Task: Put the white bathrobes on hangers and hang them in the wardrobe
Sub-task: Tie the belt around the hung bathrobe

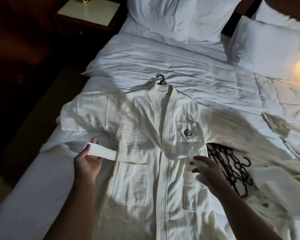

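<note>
Bathrobe location: the bathrobe (142, 135) lies flat and face up on the bed (180, 63), collar toward the pillows (171, 14), front panels closed.
Hanger: a black hanger (160, 79) sits inside the shoulders. Only its hook shows, just above the collar.
Belt: the belt (100, 150) runs out from both sides of the waist and is not yet tied.
Left hand: the left hand (87, 161) pinches the left belt end between thumb and fingers, palm up, just beside the robe's left edge.
Right hand: the right hand (206, 168) is curled round the other belt end, over the robe's lower right front.
Material: soft, limp cloth that creases and drapes. Judged moderately heavy for a garment and not fragile.
Slip risk: judged likely. The wide neck can slide off the hanger arms when lifted.
Hold point, lifting: the hook or the hanger neck at the collar, with a second hand supporting the body cloth.
Hold point, belt: near each end, as now. A tied waist should keep the front closed.
Spare hangers: the spare hangers (232, 167) lie in a black pile just right of the robe, resting on a second bathrobe (275, 187).
Wardrobe: not in view.
</note>
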Tool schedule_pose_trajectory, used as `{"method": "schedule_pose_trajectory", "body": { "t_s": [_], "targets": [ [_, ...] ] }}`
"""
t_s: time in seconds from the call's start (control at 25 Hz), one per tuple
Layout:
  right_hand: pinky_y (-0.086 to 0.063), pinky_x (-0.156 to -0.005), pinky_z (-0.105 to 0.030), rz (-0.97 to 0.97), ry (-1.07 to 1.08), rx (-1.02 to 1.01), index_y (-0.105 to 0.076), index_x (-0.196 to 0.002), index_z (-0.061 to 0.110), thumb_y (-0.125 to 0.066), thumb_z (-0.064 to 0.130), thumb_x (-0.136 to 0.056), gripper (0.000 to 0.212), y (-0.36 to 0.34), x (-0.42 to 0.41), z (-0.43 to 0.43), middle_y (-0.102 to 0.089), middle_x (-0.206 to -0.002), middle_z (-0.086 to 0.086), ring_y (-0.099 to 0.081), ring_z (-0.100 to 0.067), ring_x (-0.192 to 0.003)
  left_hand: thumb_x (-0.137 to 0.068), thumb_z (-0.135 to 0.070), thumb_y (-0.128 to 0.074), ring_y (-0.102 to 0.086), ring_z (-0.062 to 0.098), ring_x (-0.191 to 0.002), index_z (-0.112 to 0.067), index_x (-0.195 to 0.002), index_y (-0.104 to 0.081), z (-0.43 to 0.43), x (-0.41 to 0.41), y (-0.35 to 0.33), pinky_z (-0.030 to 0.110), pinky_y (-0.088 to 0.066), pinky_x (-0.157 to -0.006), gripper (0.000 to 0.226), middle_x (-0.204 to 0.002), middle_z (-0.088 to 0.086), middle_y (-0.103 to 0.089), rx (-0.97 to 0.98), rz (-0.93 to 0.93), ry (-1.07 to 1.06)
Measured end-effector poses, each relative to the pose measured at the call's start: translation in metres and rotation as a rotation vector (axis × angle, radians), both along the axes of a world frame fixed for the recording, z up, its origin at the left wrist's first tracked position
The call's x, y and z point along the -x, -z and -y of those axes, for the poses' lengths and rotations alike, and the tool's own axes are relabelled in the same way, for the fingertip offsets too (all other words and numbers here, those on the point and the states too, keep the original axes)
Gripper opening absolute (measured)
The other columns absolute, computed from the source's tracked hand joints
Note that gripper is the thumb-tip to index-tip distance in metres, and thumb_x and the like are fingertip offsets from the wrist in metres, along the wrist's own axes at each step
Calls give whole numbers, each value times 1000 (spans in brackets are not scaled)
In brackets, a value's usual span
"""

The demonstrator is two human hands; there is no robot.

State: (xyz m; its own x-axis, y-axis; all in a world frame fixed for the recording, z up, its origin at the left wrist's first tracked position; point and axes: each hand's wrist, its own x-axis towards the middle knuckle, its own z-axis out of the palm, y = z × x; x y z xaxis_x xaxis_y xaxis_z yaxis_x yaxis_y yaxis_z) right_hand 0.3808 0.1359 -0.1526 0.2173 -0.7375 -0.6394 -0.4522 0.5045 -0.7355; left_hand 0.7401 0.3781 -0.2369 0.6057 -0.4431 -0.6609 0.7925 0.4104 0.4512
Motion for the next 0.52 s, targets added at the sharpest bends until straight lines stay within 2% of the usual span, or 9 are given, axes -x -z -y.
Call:
{"method": "schedule_pose_trajectory", "body": {
  "t_s": [0.04, 0.12, 0.24, 0.32, 0.4, 0.52],
  "targets": [
    [-53, -68, -40, -1, -4, 51, -73, -107, 11, -57, -8, -93, 29, -8, 0, 2, -76, -102, -18, -73, -36, -84, -98, -14, -53, -61, 23, -126, -18, -98, -78, -2, -3, -16, 42, -41, -109, 25, -117, 0, -73, 17, 41, -14],
    [-57, -73, -43, 59, 24, 83, -72, -108, 12, -62, -6, -93, 26, -27, 0, 5, -74, -108, -19, -75, -37, -88, -102, -14, -45, -62, 25, -126, -18, -107, -72, -3, -7, -57, 42, -42, -107, 28, -116, 1, -74, 49, 164, -7],
    [-58, -57, -36, 90, -53, 160, -69, -122, 17, -49, -20, -84, 57, -49, 1, 12, -65, -114, -26, -76, -38, -82, -104, -17, -42, -67, 23, -115, -7, -125, -62, -4, -12, -125, 42, -45, -102, 31, -109, 5, -75, -16, 397, 105],
    [-57, -57, -34, 118, -143, 225, -65, -129, 19, -50, -18, -84, 61, -74, -5, 14, -67, -111, -24, -76, -36, -79, -103, -16, -48, -72, 24, -103, -4, -118, -66, 0, 2, -175, 44, -49, -97, 27, -102, 11, -76, -128, 555, 239],
    [-56, -65, -37, 168, -209, 267, -64, -131, 23, -55, -14, -84, 60, -92, -9, 13, -69, -116, -18, -76, -33, -82, -102, -16, -54, -72, 27, -96, -6, -104, -70, 14, 37, -220, 45, -53, -94, 19, -97, 16, -75, -215, 712, 413],
    [-58, -81, -36, 216, -304, 291, -62, -139, 19, -65, -9, -81, 64, -111, -15, 9, -68, -124, -9, -76, -31, -92, -104, -21, -58, -74, 20, -91, -3, -104, -70, 41, 103, -252, 35, -56, -89, 22, -95, 15, -77, -326, 909, 658]
  ]
}}
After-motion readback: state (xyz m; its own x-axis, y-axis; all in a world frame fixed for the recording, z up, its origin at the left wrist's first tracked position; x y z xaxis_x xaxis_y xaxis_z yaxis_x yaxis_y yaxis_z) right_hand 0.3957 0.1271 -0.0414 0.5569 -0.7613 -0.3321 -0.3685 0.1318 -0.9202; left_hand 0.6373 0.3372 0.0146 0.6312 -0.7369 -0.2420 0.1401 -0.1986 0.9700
